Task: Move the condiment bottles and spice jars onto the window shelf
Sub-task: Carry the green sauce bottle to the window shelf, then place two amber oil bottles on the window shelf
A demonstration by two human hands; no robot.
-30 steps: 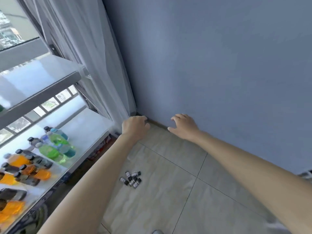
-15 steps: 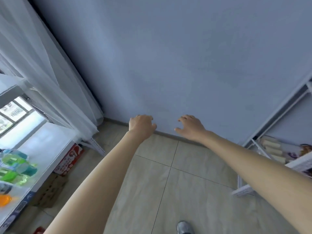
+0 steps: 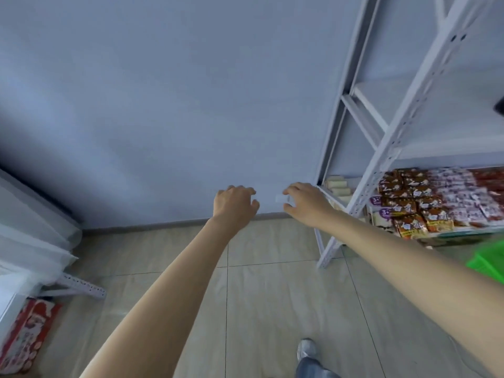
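**Hands empty, view swung away from the window shelf**

The person's head had turned hard to the right. A second earlier the window shelf with its coloured bottles sat at the left edge, and a cluster of small jars lay on the floor below it; half a second on, only a sliver of those bottles remained. At this moment none of it showed, no bottle, no jar, no window shelf, so where the task's things lay could not be told from this view.

Both arms reached forward over the tiled floor (image 3: 272,296) toward the blue wall (image 3: 163,105). The left hand (image 3: 234,204) hung with fingers loosely curled, gripping nothing. The right hand (image 3: 305,203) was likewise released, fingers relaxed and bent; a small pale patch sat just beside its fingertips, too blurred to say whether it was an object or a mark on the wall.

New in view on the right was a white metal rack (image 3: 381,148), its lower shelf packed with red and brown snack packets (image 3: 425,203) and some pale rolls (image 3: 336,186). A green basket (image 3: 488,263) peeked in at the right edge. At far left, the white curtain (image 3: 32,236) and a red box (image 3: 27,336) on the floor.

My read: the person was turning toward the rack with free hands, probably hunting for more bottles or jars to carry back. Nothing matching them was visible on that rack.
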